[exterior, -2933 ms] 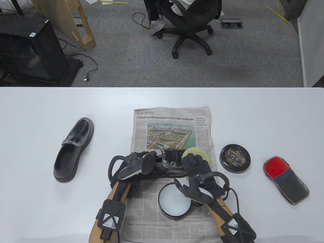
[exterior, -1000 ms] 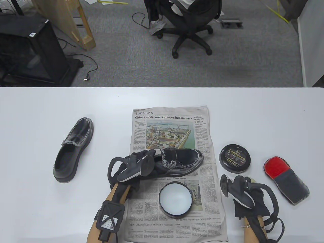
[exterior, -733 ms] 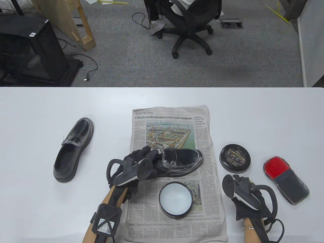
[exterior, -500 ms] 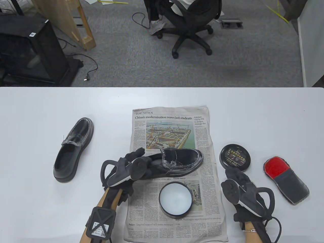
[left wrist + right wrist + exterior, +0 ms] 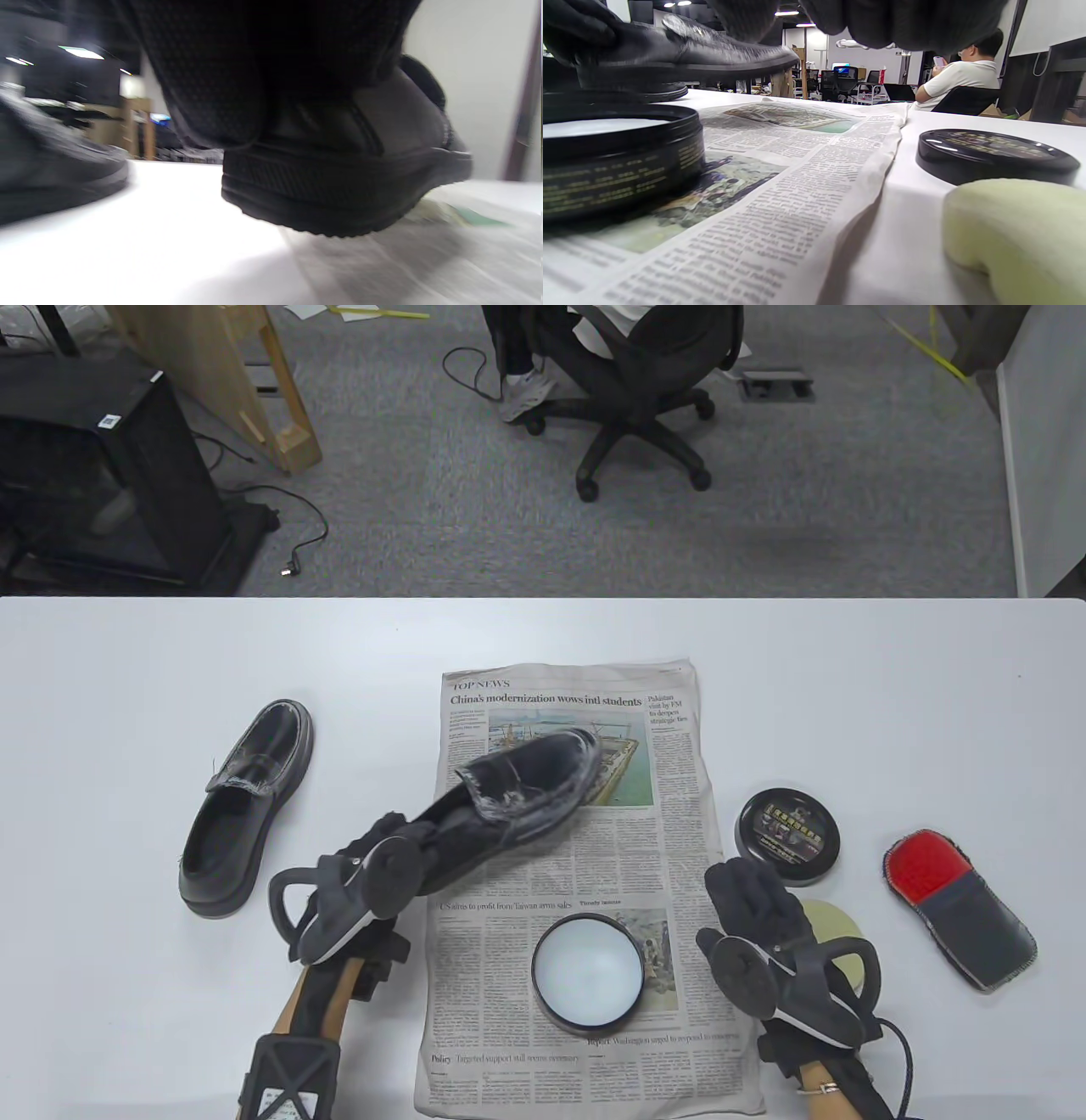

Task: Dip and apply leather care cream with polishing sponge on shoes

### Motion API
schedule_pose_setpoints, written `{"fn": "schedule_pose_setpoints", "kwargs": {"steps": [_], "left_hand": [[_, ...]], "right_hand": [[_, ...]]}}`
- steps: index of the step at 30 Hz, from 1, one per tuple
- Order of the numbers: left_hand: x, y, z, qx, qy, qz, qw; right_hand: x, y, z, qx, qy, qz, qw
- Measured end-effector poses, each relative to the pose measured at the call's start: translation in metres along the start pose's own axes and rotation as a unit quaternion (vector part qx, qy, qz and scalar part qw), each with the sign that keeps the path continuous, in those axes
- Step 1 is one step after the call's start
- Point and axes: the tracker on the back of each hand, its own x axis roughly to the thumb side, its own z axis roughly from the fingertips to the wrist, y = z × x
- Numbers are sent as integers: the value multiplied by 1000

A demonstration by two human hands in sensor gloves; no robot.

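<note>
Taking the open cream tin (image 5: 587,973) as the landmark: it sits on the near half of the newspaper (image 5: 679,831), its pale cream exposed. Just to its right, off the paper's edge, the right hand (image 5: 755,903) lies with its fingers spread and relaxed, holding nothing, on or just over the counter (image 5: 848,687). The yellow-green polishing sponge (image 5: 836,929) lies on the counter right beside that hand, partly hidden under its tracker; whether the hand touches it cannot be told.

To the tin's left, the left hand (image 5: 382,848) grips the heel of a black shoe (image 5: 517,797), fingers curled round the back. The shoe is lifted off the paper and tilted, its toe pointing away and to the right, over the printed photograph; the left wrist view shows its sole (image 5: 339,199) clear of the surface.

Beyond the tin to the right, the tin's lid (image 5: 788,836) lies flat on the counter, and further right a red and grey polishing mitt (image 5: 959,908). Far to the tin's left and beyond it, the second shoe (image 5: 246,806) stands on the counter, toe pointing away.
</note>
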Motion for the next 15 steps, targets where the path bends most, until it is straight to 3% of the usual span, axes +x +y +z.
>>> {"fn": "schedule_pose_setpoints", "kwargs": {"steps": [3,8,15], "left_hand": [[-30,5,7,26,71,-39,996],[-65,-9,8,9,150,-44,988],[-73,-20,8,-8,182,-106,978]], "right_hand": [[3,5,-2,15,-4,10,1000],[2,10,-4,26,1,14,1000],[2,10,-4,28,4,23,999]]}}
